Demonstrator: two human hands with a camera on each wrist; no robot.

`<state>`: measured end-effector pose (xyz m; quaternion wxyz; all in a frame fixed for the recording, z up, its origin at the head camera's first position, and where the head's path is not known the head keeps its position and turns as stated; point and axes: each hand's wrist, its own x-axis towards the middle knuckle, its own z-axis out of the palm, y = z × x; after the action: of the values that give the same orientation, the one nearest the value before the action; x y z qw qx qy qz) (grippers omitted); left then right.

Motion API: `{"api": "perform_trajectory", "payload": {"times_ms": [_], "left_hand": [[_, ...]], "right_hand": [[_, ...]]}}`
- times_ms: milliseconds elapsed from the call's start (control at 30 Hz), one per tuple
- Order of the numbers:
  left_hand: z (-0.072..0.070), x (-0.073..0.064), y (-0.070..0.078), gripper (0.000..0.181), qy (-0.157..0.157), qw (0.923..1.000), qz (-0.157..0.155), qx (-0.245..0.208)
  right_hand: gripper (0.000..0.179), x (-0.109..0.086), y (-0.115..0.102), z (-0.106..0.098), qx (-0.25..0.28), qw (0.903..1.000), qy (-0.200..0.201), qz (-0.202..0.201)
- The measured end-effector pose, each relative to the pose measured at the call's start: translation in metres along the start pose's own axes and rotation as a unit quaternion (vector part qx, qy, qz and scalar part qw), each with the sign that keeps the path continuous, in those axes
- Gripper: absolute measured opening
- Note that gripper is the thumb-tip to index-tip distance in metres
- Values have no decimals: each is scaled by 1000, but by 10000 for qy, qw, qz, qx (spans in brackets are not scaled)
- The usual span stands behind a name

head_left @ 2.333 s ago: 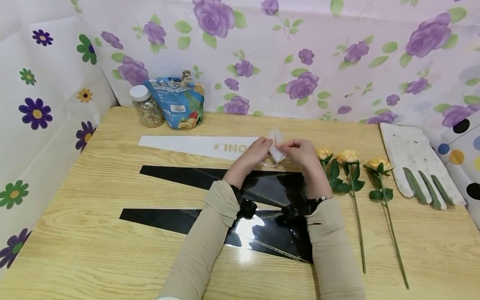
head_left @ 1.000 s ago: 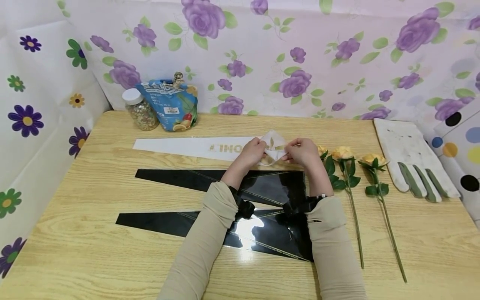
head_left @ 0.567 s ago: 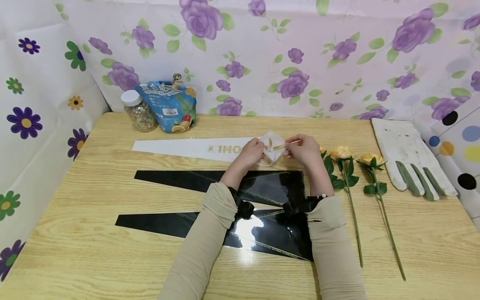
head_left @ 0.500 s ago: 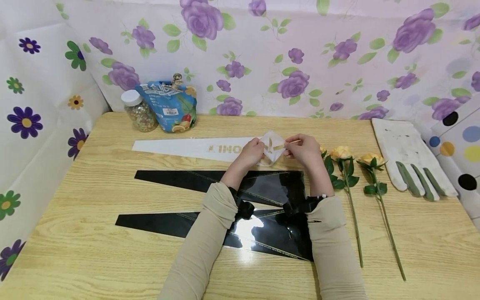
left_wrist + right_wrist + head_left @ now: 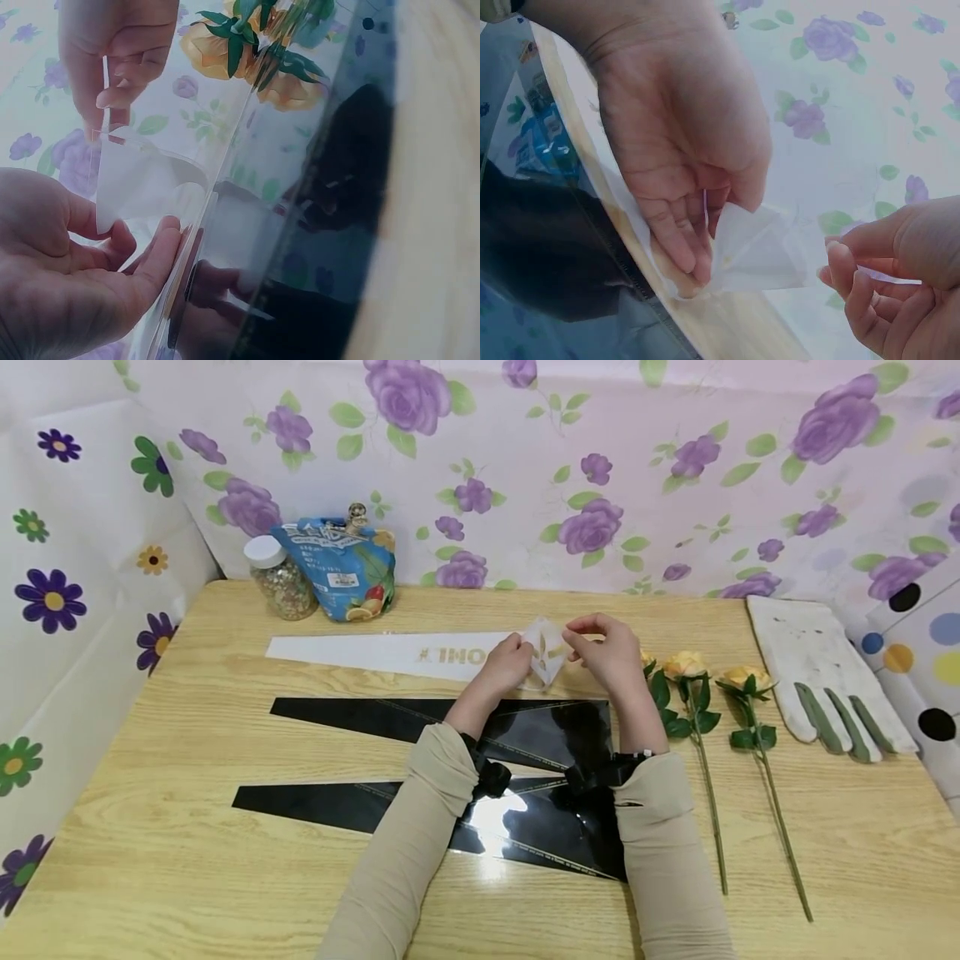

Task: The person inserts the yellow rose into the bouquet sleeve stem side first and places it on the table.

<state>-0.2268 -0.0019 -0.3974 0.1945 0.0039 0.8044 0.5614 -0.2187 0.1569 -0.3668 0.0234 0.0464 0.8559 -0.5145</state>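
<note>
Bare hands meet a little above the center of the head view, at the wide end of a white wrapper. The left hand pinches the left edge of its mouth between thumb and curled fingers. The right hand is at the opposite edge, thumb and fingertips drawn close together; whether it has hold of any of the thin film, I cannot tell. The wrapper's long body lies on the wood-grain table, tapering to the left, with gold lettering along it. Its wide end is lifted and spread into a diamond shape.

Lower in the frame are 2 glossy black wrappers of similar shape, narrow ends also to the left: the upper black wrapper and the lower black wrapper, which shows a bright reflection. Forearms in tan sleeves cross over them from the bottom edge.

At center right lie 3 yellow roses, blooms toward the top, the leftmost partly hidden by the right hand. Farther right is a white glove with green on its fingers. At upper left, a white-lidded jar stands just beside a clipped blue bag. Purple blooms pattern the backdrop across the top.
</note>
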Motion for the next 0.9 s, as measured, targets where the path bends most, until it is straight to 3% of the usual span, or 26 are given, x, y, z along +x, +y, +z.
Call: {"api": "perform_trajectory", "payload": {"times_ms": [133, 267, 400, 600, 700, 833, 900], "left_hand": [[-1, 1, 1, 28, 18, 10000, -3, -30], [0, 1, 1, 28, 46, 9999, -15, -135], [1, 0, 0, 29, 58, 10000, -6, -64], [1, -5, -4, 27, -31, 10000, 56, -37], [0, -5, -5, 26, -25, 10000, 76, -57], [1, -5, -3, 27, -33, 9999, 160, -46], [2, -5, -2, 28, -19, 9998, 196, -39]], "right_hand": [[29, 0, -6, -1, -226, 9996, -83, -153], [28, -2, -16, -4, -1348, 9888, -466, -449], [31, -11, -28, -13, -2487, 9626, -821, -691], [30, -28, -21, -34, -3573, 9223, -852, -1203], [27, -36, -6, -43, -3760, 9047, -650, -1895], [20, -46, 19, -53, -3899, 8715, -216, -2966], [19, -50, 31, -59, -3996, 8562, -127, -3273]]}}
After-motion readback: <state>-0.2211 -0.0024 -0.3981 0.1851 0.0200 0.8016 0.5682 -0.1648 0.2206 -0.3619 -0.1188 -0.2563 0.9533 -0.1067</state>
